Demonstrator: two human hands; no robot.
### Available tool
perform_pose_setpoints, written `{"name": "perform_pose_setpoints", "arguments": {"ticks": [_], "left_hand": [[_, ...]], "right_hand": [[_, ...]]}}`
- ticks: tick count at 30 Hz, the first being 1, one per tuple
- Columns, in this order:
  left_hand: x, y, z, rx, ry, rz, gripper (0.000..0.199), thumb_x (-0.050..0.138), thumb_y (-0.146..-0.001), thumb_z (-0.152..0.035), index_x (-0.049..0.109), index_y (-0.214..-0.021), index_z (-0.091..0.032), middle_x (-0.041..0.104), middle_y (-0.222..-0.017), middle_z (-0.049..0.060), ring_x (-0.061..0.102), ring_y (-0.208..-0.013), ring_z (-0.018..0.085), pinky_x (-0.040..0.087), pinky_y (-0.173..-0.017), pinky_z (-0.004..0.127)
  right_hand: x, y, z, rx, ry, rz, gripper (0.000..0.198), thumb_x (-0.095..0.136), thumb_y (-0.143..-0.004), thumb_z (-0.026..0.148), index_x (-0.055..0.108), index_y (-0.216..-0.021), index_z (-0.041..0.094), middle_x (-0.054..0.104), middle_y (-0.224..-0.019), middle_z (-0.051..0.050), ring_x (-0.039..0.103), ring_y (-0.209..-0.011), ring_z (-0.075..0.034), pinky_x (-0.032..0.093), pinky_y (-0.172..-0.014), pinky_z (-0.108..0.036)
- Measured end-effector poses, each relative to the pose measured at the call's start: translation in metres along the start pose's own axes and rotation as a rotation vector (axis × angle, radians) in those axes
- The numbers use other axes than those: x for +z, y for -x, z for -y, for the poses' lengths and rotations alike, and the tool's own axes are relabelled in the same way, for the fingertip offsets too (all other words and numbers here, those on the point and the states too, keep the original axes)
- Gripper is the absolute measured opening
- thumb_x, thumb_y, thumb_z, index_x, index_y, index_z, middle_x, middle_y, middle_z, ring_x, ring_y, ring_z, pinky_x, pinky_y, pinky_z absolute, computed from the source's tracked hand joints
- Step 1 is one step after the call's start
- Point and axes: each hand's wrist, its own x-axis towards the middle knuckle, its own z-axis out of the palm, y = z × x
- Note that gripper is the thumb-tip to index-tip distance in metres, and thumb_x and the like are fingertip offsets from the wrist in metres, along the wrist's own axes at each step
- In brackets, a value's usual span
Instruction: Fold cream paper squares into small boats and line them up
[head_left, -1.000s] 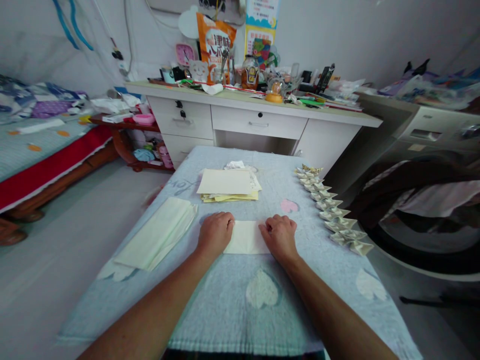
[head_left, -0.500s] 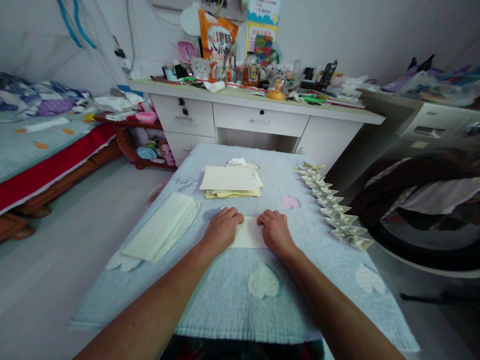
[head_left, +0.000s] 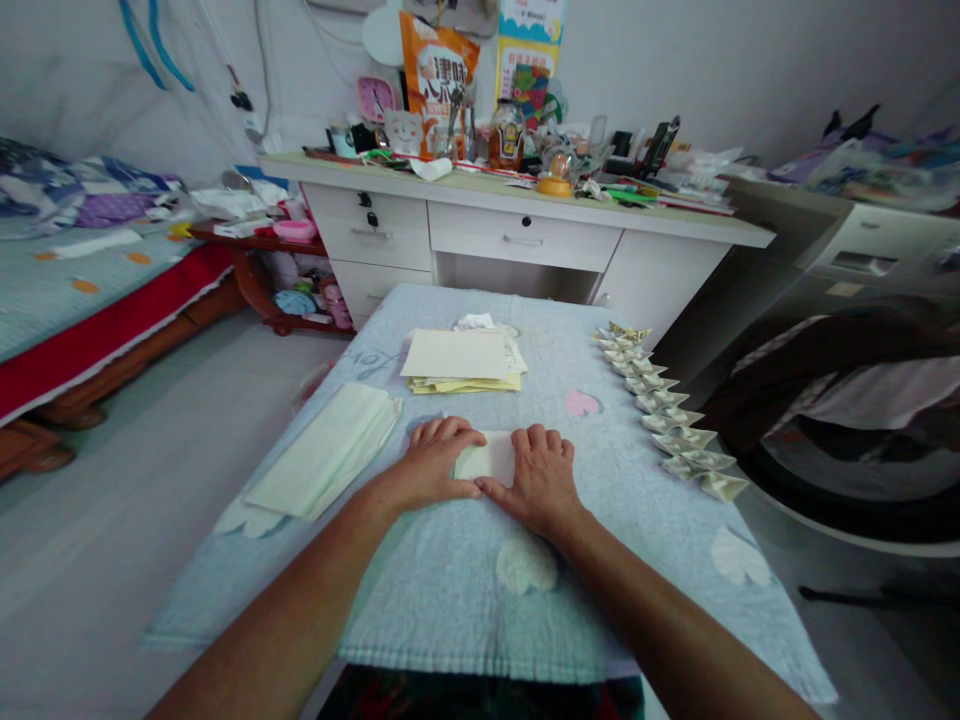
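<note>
A small cream sheet of paper [head_left: 485, 458] lies on the cloth-covered table between my hands. My left hand [head_left: 441, 462] rests over its left side, fingers spread and the thumb at the near corner. On the right side my right hand [head_left: 537, 472] lies with fingers stretched forward and its thumb reaching left along the near edge. The two thumb tips almost meet; both hands are open and press on the paper. Beyond them sits a stack of cream and yellow paper [head_left: 457, 355]. Left of my left hand is a pile of long folded pale sheets [head_left: 324, 452].
A row of several folded paper pieces [head_left: 670, 418] runs along the table's right side. Crumpled white paper [head_left: 474, 322] lies behind the stack. A cluttered white desk [head_left: 525, 240] stands beyond the table, a bed [head_left: 97, 290] at left and a washing machine [head_left: 862, 260] at right.
My fingers, curled at the paper's far edge before, have spread and flattened. Both thumbs have come toward each other at the near edge, and less of the paper shows.
</note>
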Motion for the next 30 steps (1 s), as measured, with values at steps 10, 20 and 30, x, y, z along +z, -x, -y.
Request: {"name": "perform_pose_setpoints", "arguments": {"ticks": [10,20,30], "left_hand": [[-0.003,-0.001,-0.001,-0.021,-0.005,0.051,0.066,0.074,-0.062,-0.044,0.05,-0.123,-0.032,0.047,-0.125,0.003,0.04,-0.12,0.027,0.027,-0.099,0.04],[-0.004,0.001,0.003,-0.013,0.017,0.061,0.067,0.073,-0.063,-0.041,0.049,-0.125,-0.032,0.046,-0.127,0.004,0.039,-0.121,0.028,0.026,-0.102,0.04],[-0.004,0.003,0.002,0.019,0.05,0.037,0.067,0.073,-0.062,-0.039,0.051,-0.125,-0.033,0.048,-0.125,0.004,0.04,-0.12,0.029,0.027,-0.101,0.042]], "right_hand": [[-0.004,-0.003,-0.038,0.011,-0.089,0.116,0.1,0.063,-0.061,0.073,0.034,-0.138,0.016,0.045,-0.13,-0.018,0.042,-0.115,-0.036,0.028,-0.097,-0.053],[-0.014,-0.004,-0.087,-0.035,-0.199,0.339,0.114,0.073,-0.06,0.056,0.014,-0.149,0.017,0.02,-0.152,-0.017,0.017,-0.14,-0.034,0.015,-0.11,-0.053],[-0.003,-0.018,-0.058,-0.111,-0.248,0.093,0.046,0.053,-0.086,0.046,0.052,-0.123,0.02,0.044,-0.138,-0.013,0.031,-0.13,-0.029,0.022,-0.105,-0.052]]}}
